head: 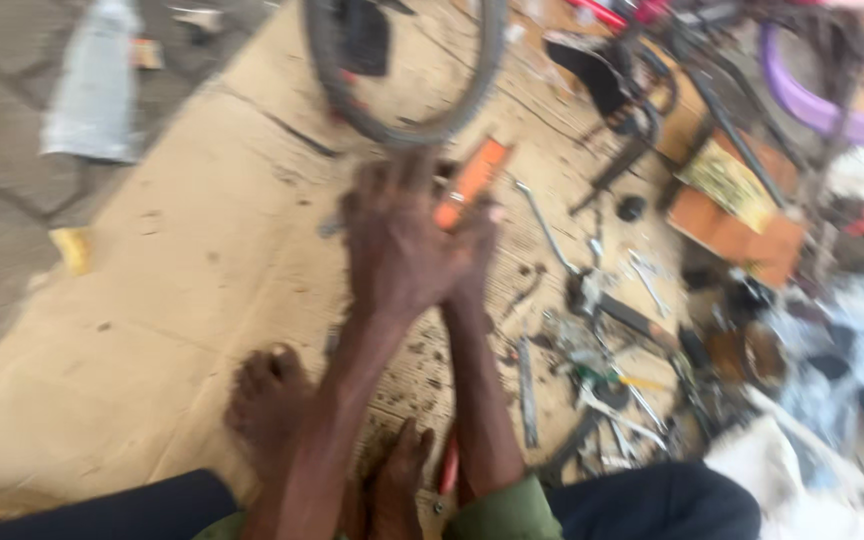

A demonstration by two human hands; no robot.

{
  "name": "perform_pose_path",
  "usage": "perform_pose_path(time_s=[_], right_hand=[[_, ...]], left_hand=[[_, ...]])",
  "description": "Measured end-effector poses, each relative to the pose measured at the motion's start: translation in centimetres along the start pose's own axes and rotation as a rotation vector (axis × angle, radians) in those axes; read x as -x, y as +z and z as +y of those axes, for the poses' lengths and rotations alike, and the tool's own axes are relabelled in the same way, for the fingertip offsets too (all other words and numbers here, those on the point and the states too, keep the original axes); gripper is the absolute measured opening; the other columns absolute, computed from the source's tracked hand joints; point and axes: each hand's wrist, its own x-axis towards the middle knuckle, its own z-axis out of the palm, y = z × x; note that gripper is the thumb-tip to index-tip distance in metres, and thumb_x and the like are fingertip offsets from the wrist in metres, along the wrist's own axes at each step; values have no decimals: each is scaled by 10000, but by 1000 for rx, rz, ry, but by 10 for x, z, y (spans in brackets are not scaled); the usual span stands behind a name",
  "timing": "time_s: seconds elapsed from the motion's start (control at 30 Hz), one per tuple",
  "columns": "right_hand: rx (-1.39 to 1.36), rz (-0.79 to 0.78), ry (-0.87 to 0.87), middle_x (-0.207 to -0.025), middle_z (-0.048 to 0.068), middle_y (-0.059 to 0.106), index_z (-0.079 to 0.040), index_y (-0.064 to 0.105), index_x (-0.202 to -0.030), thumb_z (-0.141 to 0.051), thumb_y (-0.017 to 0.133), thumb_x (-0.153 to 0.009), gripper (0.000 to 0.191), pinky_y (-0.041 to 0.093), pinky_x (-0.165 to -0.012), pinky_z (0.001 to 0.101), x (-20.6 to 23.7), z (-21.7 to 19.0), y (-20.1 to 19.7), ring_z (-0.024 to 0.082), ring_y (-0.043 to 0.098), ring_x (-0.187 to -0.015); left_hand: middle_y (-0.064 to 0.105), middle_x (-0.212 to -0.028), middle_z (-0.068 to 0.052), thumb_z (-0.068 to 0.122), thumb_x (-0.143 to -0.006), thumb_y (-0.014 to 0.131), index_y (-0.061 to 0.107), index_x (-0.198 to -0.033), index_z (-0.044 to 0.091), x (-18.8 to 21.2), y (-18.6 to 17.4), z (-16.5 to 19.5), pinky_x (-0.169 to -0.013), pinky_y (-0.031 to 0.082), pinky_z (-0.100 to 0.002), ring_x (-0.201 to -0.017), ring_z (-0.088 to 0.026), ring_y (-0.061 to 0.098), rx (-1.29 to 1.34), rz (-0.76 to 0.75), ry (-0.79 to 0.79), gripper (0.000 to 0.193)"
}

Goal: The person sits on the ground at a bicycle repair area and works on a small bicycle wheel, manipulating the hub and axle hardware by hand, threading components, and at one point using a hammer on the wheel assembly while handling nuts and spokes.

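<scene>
The picture is blurred by motion. My left hand [392, 250] and my right hand [470, 245] are pressed together over the middle of a cardboard sheet [172, 300]. An orange, bar-shaped tool [474, 178] sticks up and to the right from between them. The fingers of my right hand seem closed on its lower end. My left hand lies across the right, and its grip is hidden by the blur. Just beyond the fingertips lies a bicycle tyre [402, 125].
My bare feet [267, 400] rest on the cardboard near me. Several metal tools and small parts [602, 380] are strewn to the right. Farther right are an orange-brown box [742, 215], a purple rim [812, 105] and white bags [792, 470]. Grey paving [2, 200] lies left.
</scene>
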Motion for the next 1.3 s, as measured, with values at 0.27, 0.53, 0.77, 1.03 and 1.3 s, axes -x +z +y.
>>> perform_pose_path(time_s=[0.27,0.53,0.77,1.03,1.3], right_hand=[[55,-175,3,-1158,95,613,-95,505,-1266,42,624,-936,376,615,-884,363,21,-21,29,223,651,-1015],[561,-19,-290,-1286,64,625,-76,502,-1359,-59,567,-1053,313,589,-951,322,1,12,19,192,651,-1142],[173,-173,-37,-1198,60,609,-84,528,-1246,13,634,-965,316,573,-934,340,19,-7,17,183,611,-1100],[544,-77,-287,-1215,115,642,-4,552,-1318,-108,462,-1194,185,575,-989,346,0,9,23,189,621,-1101],[342,-104,-115,-1151,94,657,-10,528,-1300,87,594,-1031,294,565,-933,392,17,-10,36,210,648,-1078]], left_hand=[[643,-1271,-123,592,-850,794,627,-1389,168,-4,-8,-22,-912,480,-599,-1175,-401,533,-30,-58,-74,706],[633,-1253,-168,549,-873,832,665,-1377,157,1,-3,-14,-874,475,-621,-1172,-430,525,-38,-10,-3,661],[651,-1271,-139,504,-949,878,676,-1356,123,7,-13,-18,-929,488,-557,-1166,-384,560,69,57,42,594],[652,-1263,-103,441,-937,897,682,-1362,131,6,-12,-7,-969,487,-538,-1141,-357,569,60,39,81,569],[618,-1263,-89,469,-834,914,643,-1286,91,-5,-31,-26,-985,533,-480,-1206,-297,593,365,105,159,648]])
